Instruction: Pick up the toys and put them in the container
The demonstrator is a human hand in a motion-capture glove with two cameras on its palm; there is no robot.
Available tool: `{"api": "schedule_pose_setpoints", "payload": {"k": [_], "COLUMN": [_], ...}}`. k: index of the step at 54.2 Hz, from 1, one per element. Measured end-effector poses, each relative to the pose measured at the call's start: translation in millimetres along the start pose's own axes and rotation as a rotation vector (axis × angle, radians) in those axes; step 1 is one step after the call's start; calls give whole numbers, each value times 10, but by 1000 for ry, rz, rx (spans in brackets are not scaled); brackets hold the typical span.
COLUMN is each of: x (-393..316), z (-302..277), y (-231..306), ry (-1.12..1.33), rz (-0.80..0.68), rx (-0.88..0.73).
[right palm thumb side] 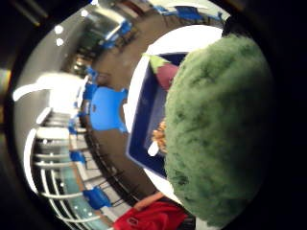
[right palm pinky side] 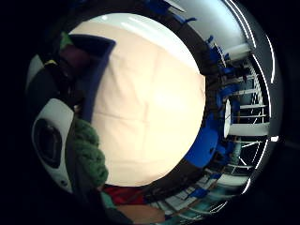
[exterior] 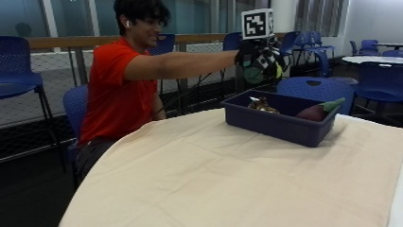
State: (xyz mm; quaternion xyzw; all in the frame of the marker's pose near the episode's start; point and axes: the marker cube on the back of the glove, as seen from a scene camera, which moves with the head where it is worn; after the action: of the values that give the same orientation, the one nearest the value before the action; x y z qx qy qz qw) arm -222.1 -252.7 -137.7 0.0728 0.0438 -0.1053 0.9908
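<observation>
My gloved right hand is raised above the near end of the blue container and grips a fuzzy green toy. That green toy fills much of the thumb side palm view and shows at the edge of the little finger side palm view. Inside the container lie a purple eggplant toy with a green top and a brown and white toy. The same container sits below the hand, with the eggplant toy and the brown toy in it.
The container stands on a round table under a beige cloth, toward its far side. Blue chairs stand close behind the table, and a railing runs along the back. The person in a red shirt sits at the table's left.
</observation>
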Motion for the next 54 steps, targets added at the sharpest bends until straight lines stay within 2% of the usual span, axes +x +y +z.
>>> {"api": "schedule_pose_setpoints", "payload": {"k": [10, 15, 17, 20, 22, 27, 29, 38, 44, 54], "x": [-710, -773, -783, -758, -709, -727, -708, -328, 69, 667], "z": [-264, -208, -161, -71, 9, 163, 191, 204, 342, 667], "y": [-20, -58, -25, 56, 80, 67, 80, 311, 502, 922], "ry": [-41, 0, 3, -4, 13, 22, 25, -3, 61, 15], "rz": [-89, -53, -130, -330, -381, -130, -92, -184, -118, 2], "rx": [48, 39, 25, -11, -50, -154, -168, -138, -100, -138]}}
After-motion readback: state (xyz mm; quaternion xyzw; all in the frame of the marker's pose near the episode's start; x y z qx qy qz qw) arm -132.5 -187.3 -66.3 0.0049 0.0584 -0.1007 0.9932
